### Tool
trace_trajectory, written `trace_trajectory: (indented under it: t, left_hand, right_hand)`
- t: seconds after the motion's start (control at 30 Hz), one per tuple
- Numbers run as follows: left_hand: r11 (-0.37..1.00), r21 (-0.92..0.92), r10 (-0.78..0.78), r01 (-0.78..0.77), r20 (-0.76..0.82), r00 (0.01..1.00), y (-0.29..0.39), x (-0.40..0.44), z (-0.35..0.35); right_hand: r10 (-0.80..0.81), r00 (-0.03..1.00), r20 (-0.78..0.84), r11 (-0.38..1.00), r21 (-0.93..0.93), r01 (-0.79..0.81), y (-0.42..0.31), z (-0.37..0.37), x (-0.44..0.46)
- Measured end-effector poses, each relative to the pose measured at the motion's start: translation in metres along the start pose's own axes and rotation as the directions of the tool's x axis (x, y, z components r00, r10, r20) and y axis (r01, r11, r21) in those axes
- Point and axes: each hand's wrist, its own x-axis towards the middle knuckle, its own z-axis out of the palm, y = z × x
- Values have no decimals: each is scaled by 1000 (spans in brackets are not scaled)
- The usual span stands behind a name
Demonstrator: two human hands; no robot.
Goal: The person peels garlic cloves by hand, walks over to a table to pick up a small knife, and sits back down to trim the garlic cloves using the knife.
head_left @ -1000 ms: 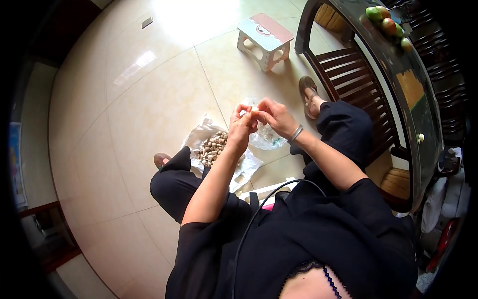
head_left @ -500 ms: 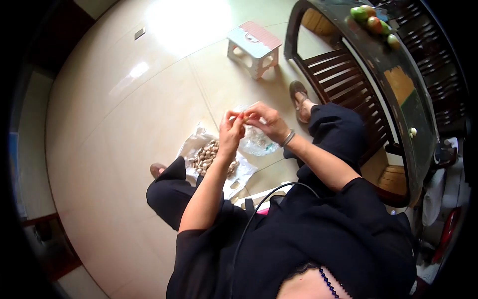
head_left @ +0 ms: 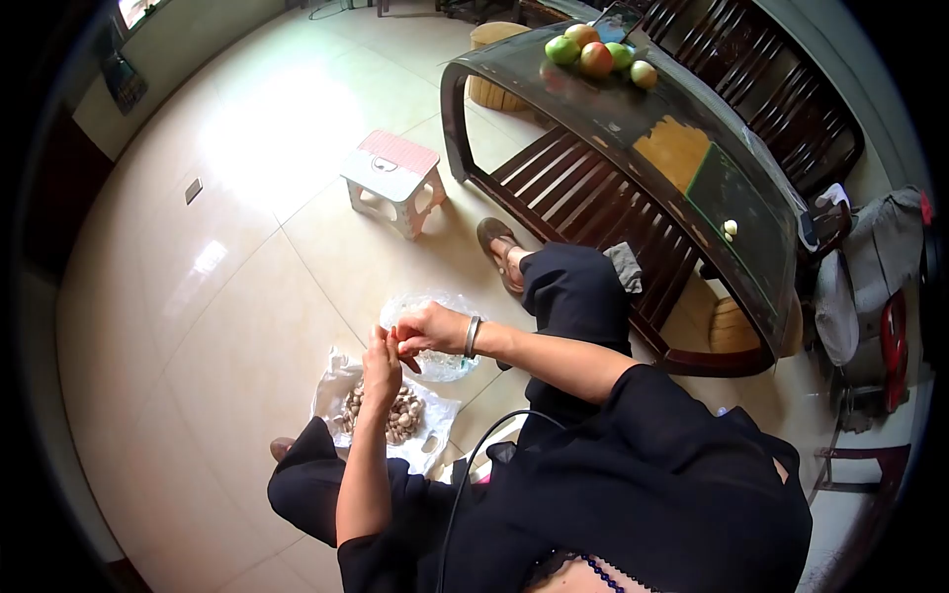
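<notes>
My left hand [head_left: 380, 364] and my right hand [head_left: 433, 330] meet fingertip to fingertip above the floor. Both are closed in a pinch, and whatever lies between the fingers is too small to make out. Below my left hand, a white plastic bag [head_left: 435, 425] lies spread on the floor, bearing a heap of small, rounded, brownish pieces [head_left: 403, 420] that look like small mushrooms. Behind my right hand sits a clear plastic bag [head_left: 450, 368], partly covered by that hand; its contents are hard to tell.
A pink and pale-blue step stool [head_left: 393, 178] stands ahead on the tiles. To the right is a dark wooden table [head_left: 554, 99] with green and reddish fruit [head_left: 596, 59] and small white pieces [head_left: 731, 229]. A grey cloth [head_left: 624, 267] hangs by my knee.
My view has tilted up and turned right, so the stool, table and bags appear shifted left. My hands stay together in a pinch, now turned somewhat differently.
</notes>
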Motion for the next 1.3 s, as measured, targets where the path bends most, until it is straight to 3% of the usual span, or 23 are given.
trace_trajectory:
  t: [0.03,0.1,0.17,0.23,0.37,0.43,0.47,0.5,0.53,0.57,0.63,0.67,0.7,0.77,0.83,0.9,0.97,1.0,1.07,1.13,1.17,1.23,1.3]
  left_hand:
    - [1000,0,7,-7,5,1000,3,0,0]
    - [943,-274,-181,190,57,982,14,-2,-2]
    - [950,-259,-175,175,23,984,4,-2,2]
    - [791,-565,-244,234,59,968,2,0,1]
    - [682,-647,-304,341,172,937,-14,2,0]
    - [660,-642,-322,390,227,919,-7,0,-1]
    - [570,-701,-318,429,293,902,-11,-2,-1]
    - [472,-748,-309,466,355,882,-14,-4,-2]
    - [402,-757,-320,516,412,853,-14,-5,-1]
    - [398,-759,-324,516,410,853,-12,-5,0]
    - [175,-814,-362,553,470,805,-8,-4,4]
    - [123,-825,-301,551,498,813,-10,-5,6]
    - [74,-835,-249,546,514,821,-12,-4,6]
    - [-55,-835,-65,548,550,832,0,-4,0]
    - [-108,-843,22,526,527,849,-2,-3,0]
    - [-162,-835,7,526,532,847,5,-4,-2]
    - [-153,-845,11,513,518,856,6,-4,-3]
    - [-164,-845,11,509,514,858,7,-5,-3]
    - [-179,-848,7,498,505,863,5,-4,-3]
    - [-90,-863,-23,497,500,866,1,-3,0]
    - [-94,-865,-30,494,498,867,1,-3,2]
    - [-4,-876,-72,483,482,873,-1,-2,4]
    - [-42,-874,-76,484,486,871,-2,-2,4]
  right_hand:
    - [1,1000,-8,1000,-2,-1,-1,0,0]
    - [23,999,-21,1000,-5,-24,-6,-1,-1]
    - [-14,999,-49,999,-37,12,-11,-8,0]
    - [-45,982,-182,999,-12,43,-20,-24,2]
    - [149,932,-330,961,269,-59,-57,-113,-10]
    - [121,835,-536,977,212,-5,-64,-164,-30]
    - [56,752,-656,998,34,-44,-57,-191,-43]
    - [62,642,-765,975,-91,-202,-54,-218,-61]
    - [-157,544,-824,924,-317,-213,-24,-250,-79]
    - [-25,436,-899,967,-132,-217,-36,-261,-100]
    - [-125,333,-935,830,-282,-480,-11,-302,-149]
    - [-257,338,-905,539,-425,-727,-2,-316,-173]
    - [-362,384,-850,344,-504,-792,3,-324,-192]
    - [-215,365,-906,303,-417,-857,31,-345,-230]
    - [-63,367,-928,125,-372,-920,43,-354,-251]
    - [23,338,-941,48,-336,-941,56,-360,-259]
    - [25,203,-979,-171,-204,-964,21,-331,-229]
    - [-42,191,-981,-226,-177,-958,3,-317,-208]
    - [-328,468,-821,-108,-459,-882,-13,-293,-176]
    - [-387,656,-648,191,-752,-631,-35,-251,-126]
    - [-356,696,-623,465,-765,-447,-43,-224,-100]
    - [-120,832,-542,814,-533,-230,-46,-160,-59]
    - [25,965,-259,924,-362,-122,-39,-101,-30]
